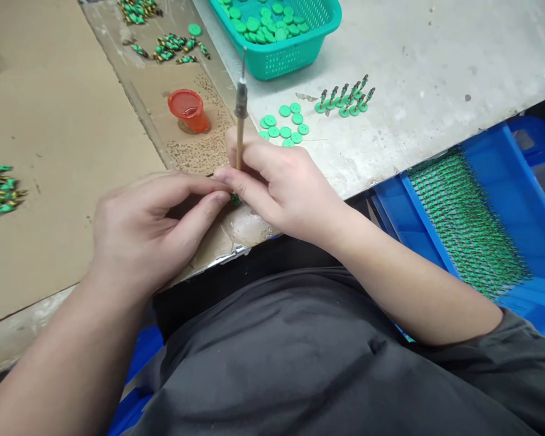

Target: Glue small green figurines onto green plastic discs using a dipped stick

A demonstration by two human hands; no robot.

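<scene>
At the table [390, 157] edge, right hand [281, 188] grips the upright tool [240, 121], lower end meeting green piece [235, 198] pinched by left hand [149, 230].

Bright even overhead light, soft shadows (slight blur, edges stretched), no glare.

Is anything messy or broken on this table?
The cardboard beside the red cup is speckled with dark stains, and some green discs lie loose outside the teal basket. Nothing looks broken.
</scene>
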